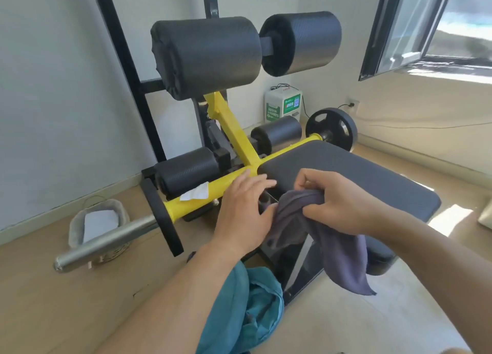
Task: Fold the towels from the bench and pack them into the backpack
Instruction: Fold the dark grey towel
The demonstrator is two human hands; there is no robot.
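A grey-purple towel (338,244) hangs crumpled in front of the black padded bench (359,175). My right hand (338,204) grips its upper edge, fingers closed on the cloth. To the left of it my left hand (239,207) has its fingers spread, and the thumb side touches the towel's left fold; I cannot tell whether it grips the cloth. Below my left forearm a teal backpack (253,308) lies on the floor with its mouth open. No towel lies on the bench pad.
The bench's yellow frame (234,138) carries black foam rollers (205,58) and a steel bar (106,242) sticking out left. A white cloth (195,192) lies on the frame. A basket (98,220) stands at the left wall, a weight plate (332,128) at the back.
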